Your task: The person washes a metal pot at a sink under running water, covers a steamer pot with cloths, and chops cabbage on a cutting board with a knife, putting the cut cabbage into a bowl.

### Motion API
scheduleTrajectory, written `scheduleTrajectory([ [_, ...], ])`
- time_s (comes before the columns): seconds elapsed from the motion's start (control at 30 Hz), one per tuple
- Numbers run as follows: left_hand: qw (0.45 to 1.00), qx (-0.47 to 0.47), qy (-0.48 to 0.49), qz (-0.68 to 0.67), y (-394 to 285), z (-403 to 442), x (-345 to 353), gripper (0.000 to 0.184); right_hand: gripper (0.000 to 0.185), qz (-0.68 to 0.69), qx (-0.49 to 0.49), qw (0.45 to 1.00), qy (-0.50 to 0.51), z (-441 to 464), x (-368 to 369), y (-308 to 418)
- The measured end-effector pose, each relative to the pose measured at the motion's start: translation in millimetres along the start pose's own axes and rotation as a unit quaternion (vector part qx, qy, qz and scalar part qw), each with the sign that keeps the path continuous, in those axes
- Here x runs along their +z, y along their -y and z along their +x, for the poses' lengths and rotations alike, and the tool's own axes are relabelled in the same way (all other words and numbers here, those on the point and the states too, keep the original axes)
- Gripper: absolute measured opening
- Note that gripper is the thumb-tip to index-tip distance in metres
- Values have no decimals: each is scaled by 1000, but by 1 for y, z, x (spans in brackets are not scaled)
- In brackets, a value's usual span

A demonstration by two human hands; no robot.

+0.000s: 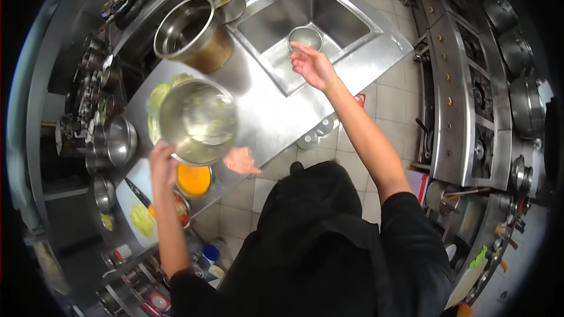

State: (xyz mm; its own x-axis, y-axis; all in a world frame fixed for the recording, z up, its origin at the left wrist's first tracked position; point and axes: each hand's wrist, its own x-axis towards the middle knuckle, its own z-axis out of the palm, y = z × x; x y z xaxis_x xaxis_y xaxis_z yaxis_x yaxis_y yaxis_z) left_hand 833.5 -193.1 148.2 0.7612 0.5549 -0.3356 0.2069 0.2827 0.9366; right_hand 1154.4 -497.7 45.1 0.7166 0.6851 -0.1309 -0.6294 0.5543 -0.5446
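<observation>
My left hand (pixel 163 164) grips the near-left rim of a large metal bowl (pixel 214 132). The bowl is tilted and smeared by motion, with pale green bits inside. Pale green leaves (pixel 157 97) show from behind its far-left side. Over the sink, my right hand (pixel 314 67) holds nothing, its fingers stretched out. A small metal bowl (pixel 305 38) sits in the sink, just beyond those fingers. Beside the large bowl's near edge is a blurred pink shape (pixel 241 160), which I cannot make out. A container of orange contents (pixel 194 181) stands close to my left wrist.
A tall metal pot (pixel 194 35) stands beside the sink (pixel 258 35). A knife (pixel 138 194) and shredded greens (pixel 142 220) lie on a white cutting board (pixel 126 211) at left. A stove (pixel 482 100) runs along the right, across the tiled floor (pixel 390 76).
</observation>
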Motion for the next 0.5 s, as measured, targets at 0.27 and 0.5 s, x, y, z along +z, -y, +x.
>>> scheduleTrajectory([
  [0.27, 992, -36, -97, -66, 25, 68, 214, 13, 21, 197, 105, 965, -136, 287, -140, 33],
  [0.5, 955, -104, -277, -9, 38, 122, 314, 16, 41, -77, 19, 988, 132, 332, -116, 141],
])
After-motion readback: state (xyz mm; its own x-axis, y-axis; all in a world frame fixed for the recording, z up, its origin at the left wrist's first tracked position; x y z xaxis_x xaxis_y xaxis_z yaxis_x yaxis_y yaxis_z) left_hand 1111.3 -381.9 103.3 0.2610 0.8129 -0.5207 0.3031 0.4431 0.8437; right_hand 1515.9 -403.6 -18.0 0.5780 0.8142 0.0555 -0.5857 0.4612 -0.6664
